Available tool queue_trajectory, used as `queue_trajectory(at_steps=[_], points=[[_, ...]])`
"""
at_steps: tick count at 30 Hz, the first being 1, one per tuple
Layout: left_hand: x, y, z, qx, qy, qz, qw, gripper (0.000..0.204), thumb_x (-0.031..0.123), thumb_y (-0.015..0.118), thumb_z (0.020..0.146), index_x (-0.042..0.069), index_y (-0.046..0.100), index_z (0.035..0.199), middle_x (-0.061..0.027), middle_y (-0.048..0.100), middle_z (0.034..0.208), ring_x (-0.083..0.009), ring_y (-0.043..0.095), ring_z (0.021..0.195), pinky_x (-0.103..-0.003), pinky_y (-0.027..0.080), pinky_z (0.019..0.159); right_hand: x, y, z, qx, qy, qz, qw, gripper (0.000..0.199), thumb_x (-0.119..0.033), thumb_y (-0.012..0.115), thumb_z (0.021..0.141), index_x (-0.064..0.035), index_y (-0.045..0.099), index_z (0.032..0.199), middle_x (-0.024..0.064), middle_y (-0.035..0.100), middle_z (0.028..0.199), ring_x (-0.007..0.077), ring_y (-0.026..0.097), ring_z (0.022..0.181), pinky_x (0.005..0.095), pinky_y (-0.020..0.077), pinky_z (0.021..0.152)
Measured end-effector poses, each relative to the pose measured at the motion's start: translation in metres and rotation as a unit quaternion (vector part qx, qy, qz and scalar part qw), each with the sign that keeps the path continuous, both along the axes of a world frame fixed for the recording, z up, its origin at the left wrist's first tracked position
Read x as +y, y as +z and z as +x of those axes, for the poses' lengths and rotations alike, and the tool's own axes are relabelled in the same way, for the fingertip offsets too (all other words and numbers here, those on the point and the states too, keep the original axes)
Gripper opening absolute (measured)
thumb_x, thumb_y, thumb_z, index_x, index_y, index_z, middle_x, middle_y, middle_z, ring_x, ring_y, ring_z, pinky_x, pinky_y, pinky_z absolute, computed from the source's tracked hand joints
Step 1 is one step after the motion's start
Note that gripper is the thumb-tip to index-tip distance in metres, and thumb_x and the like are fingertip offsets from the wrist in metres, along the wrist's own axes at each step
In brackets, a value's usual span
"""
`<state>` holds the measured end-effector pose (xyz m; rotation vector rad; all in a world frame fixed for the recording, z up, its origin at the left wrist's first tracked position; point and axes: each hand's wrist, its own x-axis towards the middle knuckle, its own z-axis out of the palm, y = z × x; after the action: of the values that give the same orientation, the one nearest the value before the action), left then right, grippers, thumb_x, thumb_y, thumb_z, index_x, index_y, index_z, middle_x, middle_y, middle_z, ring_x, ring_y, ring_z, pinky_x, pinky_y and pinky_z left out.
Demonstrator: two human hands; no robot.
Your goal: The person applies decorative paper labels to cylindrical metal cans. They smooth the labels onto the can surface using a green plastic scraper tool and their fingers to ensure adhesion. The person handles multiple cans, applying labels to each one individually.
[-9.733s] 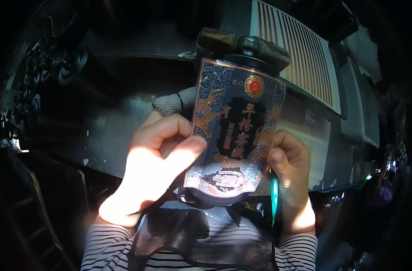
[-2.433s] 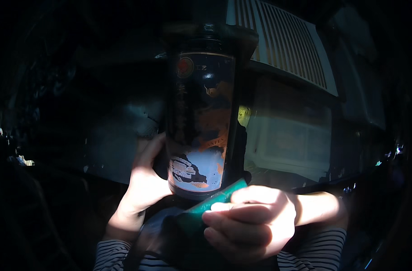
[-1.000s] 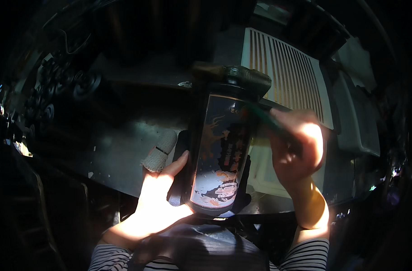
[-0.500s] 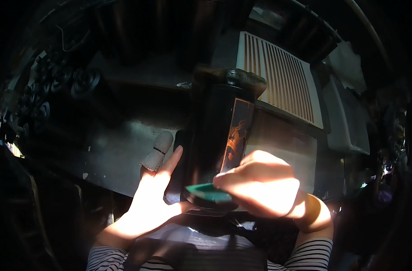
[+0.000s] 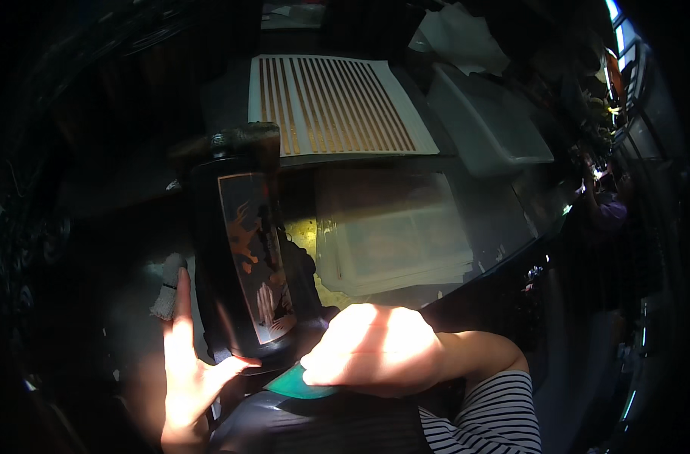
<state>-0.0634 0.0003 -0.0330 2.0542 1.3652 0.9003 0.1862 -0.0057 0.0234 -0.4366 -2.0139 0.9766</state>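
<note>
A black cylindrical vessel (image 5: 209, 250) lies lengthwise in front of me. A framed copper-coloured picture panel (image 5: 245, 227) runs along it. Its far end meets a dark, worn block (image 5: 265, 140). My left hand (image 5: 190, 371) is at its near left, fingers stretched along the side and the thumb by the near rim. A pale cloth sleeve (image 5: 166, 291) covers one of its fingers. Closed around a flat green scraper (image 5: 299, 384), my right hand (image 5: 375, 352) is just off the vessel's near end, close to my body. Strong sunlight washes out both hands.
Beyond the vessel lies a white sheet with brown stripes (image 5: 337, 106). To its right is a pale shallow tray (image 5: 496, 129). Translucent sheets (image 5: 394, 227) lie on the bench right of the vessel. Deep shadow hides the left side.
The view has swung right, so the bench things appear further left. The right hand and scraper have come off the vessel's near end toward me. The picture panel now faces up more.
</note>
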Motion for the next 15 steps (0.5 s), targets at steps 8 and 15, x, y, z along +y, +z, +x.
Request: queue_trajectory(at_steps=[8, 15], points=[[0.009, 0.024, 0.059, -0.112, 0.007, -0.029, 0.993, 0.116, 0.034, 0.083, 0.058, 0.001, 0.010, 0.142, -0.0166, 0.057, 0.107, -0.0291, 0.055, 0.106, -0.042, 0.040, 0.096, 0.017, -0.029, 0.117, 0.072, -0.316, -0.427, 0.844, 0.026, -0.026, 0.054, 0.090, -0.0023, 0.058, 0.099, 0.0037, 0.057, 0.083, 0.0084, 0.054, 0.076, 0.0216, 0.0433, 0.072], [0.020, -0.010, 0.029, -0.347, 0.045, -0.176, 0.920, 0.098, 0.053, 0.066, 0.071, 0.001, 0.021, 0.140, -0.0193, 0.049, 0.124, -0.0273, 0.050, 0.114, -0.041, 0.037, 0.098, 0.106, -0.023, 0.189, -0.290, -0.542, 0.090, 0.784, 0.031, -0.023, 0.069, 0.077, -0.0096, 0.065, 0.105, 0.0023, 0.055, 0.064, 0.0128, 0.054, 0.059, 0.0275, 0.0445, 0.054]])
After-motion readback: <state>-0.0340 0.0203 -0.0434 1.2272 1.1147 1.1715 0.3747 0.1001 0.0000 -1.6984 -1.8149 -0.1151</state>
